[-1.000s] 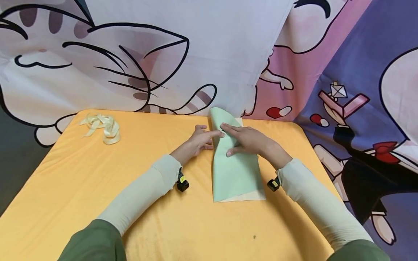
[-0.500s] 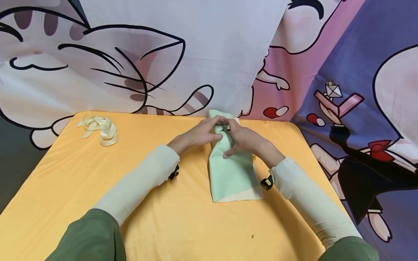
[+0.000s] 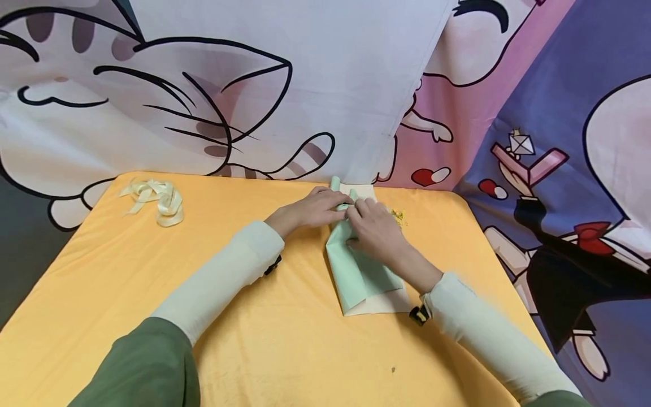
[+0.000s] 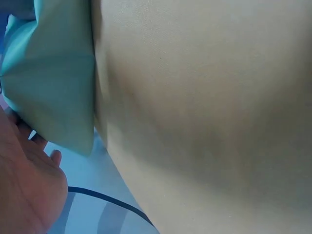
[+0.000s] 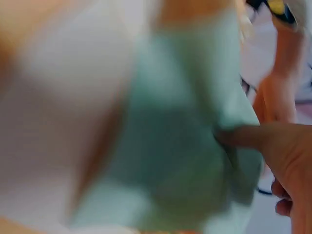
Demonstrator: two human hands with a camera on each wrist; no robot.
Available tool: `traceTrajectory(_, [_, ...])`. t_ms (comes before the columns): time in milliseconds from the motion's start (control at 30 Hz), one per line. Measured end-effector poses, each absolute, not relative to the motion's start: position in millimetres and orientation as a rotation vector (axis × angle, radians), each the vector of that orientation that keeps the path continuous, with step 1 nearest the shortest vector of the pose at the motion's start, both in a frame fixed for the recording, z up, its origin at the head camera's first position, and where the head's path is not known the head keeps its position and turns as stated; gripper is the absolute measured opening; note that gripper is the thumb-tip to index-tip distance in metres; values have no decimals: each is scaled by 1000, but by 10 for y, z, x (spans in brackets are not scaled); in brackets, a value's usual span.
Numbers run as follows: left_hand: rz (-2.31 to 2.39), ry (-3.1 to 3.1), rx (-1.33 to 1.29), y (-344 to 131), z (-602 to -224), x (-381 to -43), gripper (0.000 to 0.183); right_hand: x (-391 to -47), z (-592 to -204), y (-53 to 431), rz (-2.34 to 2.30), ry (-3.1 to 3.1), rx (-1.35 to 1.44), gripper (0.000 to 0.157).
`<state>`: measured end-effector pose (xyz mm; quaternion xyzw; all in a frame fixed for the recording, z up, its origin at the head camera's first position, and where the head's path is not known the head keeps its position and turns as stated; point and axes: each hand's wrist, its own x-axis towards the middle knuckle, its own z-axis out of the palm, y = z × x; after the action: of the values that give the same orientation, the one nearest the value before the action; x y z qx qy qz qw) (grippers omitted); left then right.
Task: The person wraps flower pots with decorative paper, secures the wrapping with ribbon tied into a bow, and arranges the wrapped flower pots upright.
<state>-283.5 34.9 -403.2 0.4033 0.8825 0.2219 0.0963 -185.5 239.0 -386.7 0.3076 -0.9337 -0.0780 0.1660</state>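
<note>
A pale green sheet of wrapping paper (image 3: 356,265) stands creased and pinched in near its far end, over a cream sheet (image 3: 381,304). My left hand (image 3: 320,208) grips the green paper's left side near that end; in the left wrist view the fingers of the hand (image 4: 31,180) go behind the paper's edge. My right hand (image 3: 376,229) pinches the gathered paper beside it, fingertips close to the left hand's. The right wrist view shows its thumb (image 5: 243,136) pressed into a fold of the paper. Small yellow flowers (image 3: 399,216) peek out right of the right hand.
A loose cream ribbon (image 3: 157,200) lies at the far left of the yellow-covered table (image 3: 254,350). Cartoon-printed cloth (image 3: 325,85) hangs behind the table and along its right side. A small dark speck (image 3: 393,369) is near the front.
The left hand came from the paper's left edge onto its far end. Both hands drew the paper into a narrower gather there, the near end shifted, and yellow flowers show more at right.
</note>
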Motion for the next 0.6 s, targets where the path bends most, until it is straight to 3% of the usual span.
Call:
traceTrajectory(100, [618,2636,1189,356,-4040,-2839,58,-1661,-4010,2339,-257,-2559,864,33])
traceTrajectory(200, [589,2656,1179,351,-4037,-2837,60,-1520,-4140,2299,-184,-2609,814,21])
traceTrajectory(433, [465,2731,1187,322,-4016,-2817,61,-1382,-4172,2229,-47,-2829,677,17])
traceTrajectory(600, [354,2788,1207,288,-4012,-2798,62,-1368,-4185,2215,128,-2959,560,35])
